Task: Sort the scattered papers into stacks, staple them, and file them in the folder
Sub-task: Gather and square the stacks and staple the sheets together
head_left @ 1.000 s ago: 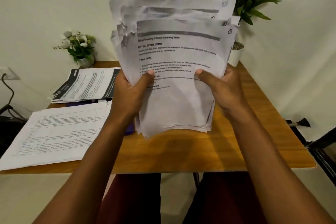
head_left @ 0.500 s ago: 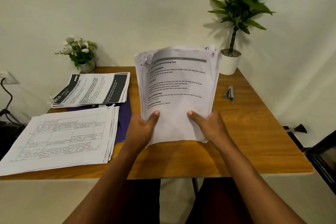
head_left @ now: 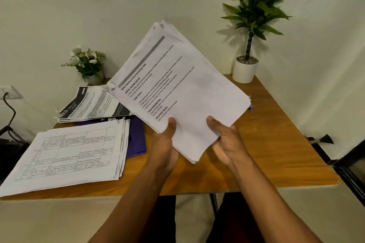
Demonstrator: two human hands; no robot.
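I hold a thick stack of printed white sheets (head_left: pixel 189 89) above the wooden table (head_left: pixel 276 144), turned so one corner points down. My left hand (head_left: pixel 166 144) grips its lower left edge, thumb on top. My right hand (head_left: pixel 227 142) grips the lower right edge, thumb on the top sheet. A stack of table-printed papers (head_left: pixel 69 154) lies at the front left. A stack with black-banded pages (head_left: pixel 92 104) lies behind it. A purple folder (head_left: pixel 137 138) lies under both stacks. Only a blue tip of the stapler (head_left: pixel 250 107) shows past the held stack's right edge.
A small white flower pot (head_left: pixel 88 65) stands at the table's back left. A tall green plant in a white pot (head_left: pixel 245 69) stands at the back right corner. Dark metal bars (head_left: pixel 345 163) run beside the table's right edge. A wall socket with a black cable (head_left: pixel 8 96) is at far left.
The held stack first dropped from near my face toward the table. It has now turned clockwise onto one corner, and it hides most of the stapler.
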